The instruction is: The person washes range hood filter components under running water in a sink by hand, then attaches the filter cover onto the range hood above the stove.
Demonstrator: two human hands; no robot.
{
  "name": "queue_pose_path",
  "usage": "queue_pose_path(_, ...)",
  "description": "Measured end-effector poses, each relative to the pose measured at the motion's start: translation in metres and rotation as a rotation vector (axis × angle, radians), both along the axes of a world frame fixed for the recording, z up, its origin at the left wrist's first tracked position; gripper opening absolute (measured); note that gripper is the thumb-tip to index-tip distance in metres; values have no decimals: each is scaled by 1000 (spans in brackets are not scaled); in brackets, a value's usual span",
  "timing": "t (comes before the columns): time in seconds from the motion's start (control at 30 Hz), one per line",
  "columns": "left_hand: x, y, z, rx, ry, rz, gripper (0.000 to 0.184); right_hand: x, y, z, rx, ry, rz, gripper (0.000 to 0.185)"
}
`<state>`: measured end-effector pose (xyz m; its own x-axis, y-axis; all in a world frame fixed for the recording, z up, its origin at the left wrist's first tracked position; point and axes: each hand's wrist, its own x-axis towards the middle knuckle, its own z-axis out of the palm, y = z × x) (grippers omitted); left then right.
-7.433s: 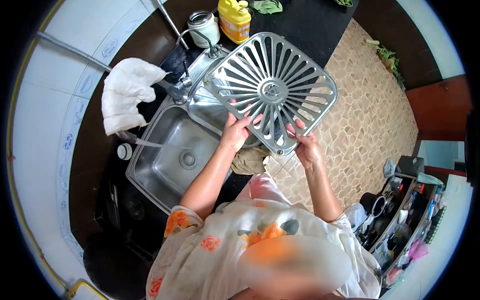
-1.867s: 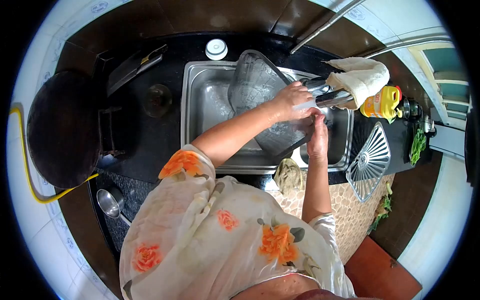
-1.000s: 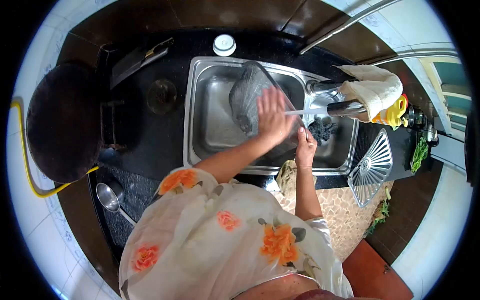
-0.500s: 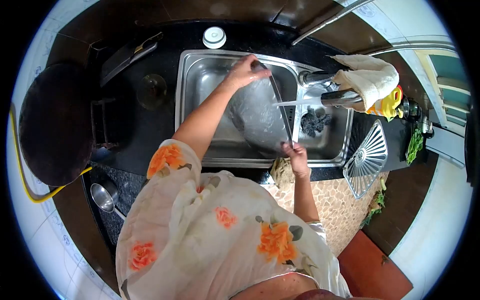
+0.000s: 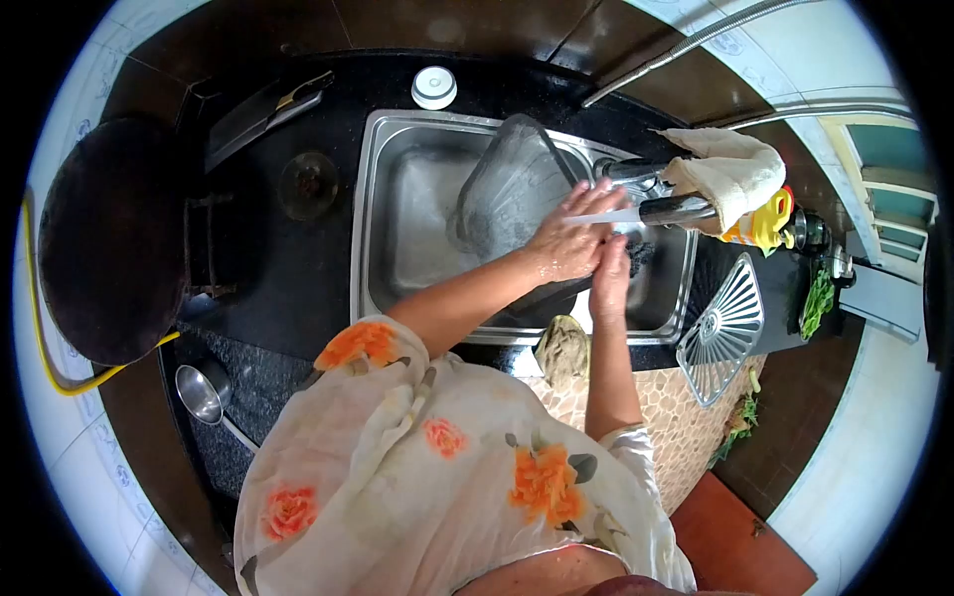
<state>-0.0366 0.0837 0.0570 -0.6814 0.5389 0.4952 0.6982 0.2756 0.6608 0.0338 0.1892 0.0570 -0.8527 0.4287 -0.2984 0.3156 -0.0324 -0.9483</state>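
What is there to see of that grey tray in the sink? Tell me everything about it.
The grey tray looks shiny and wet, with a rounded corner at its far end and a darker edge; whether it is plastic or metal is hard to tell. It sits at a slant in the larger sink basin, far end toward the back. The left hand and right hand hide part of it, so whether they touch it is unclear.

Tray point(image 5: 502, 194) partly hidden behind left hand point(image 5: 568, 238), toward front edge of sink point(image 5: 407, 204). Dark scourer point(image 5: 639, 258) partly behind right hand point(image 5: 610, 278). Cloth point(image 5: 730, 166) masks faucet point(image 5: 678, 210).
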Motion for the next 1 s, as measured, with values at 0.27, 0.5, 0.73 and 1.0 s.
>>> queue_pose_path(0.27, -36, -17, -39, -207, -97, 476, 64, 12, -10, -16, 310, 38, 48, 42)
queue_pose_path(0.5, -44, -19, -52, -276, -220, 546, 55, 20, -18, -17, 466, -4, -59, 39)
queue_pose_path(0.73, 10, -13, -43, -357, -110, 191, 68, 33, -7, -40, 445, 25, -90, 36)
queue_pose_path(1.0, -54, -50, -175, -224, -1014, 448, 58, 69, -17, -40, 490, -107, -134, 36)
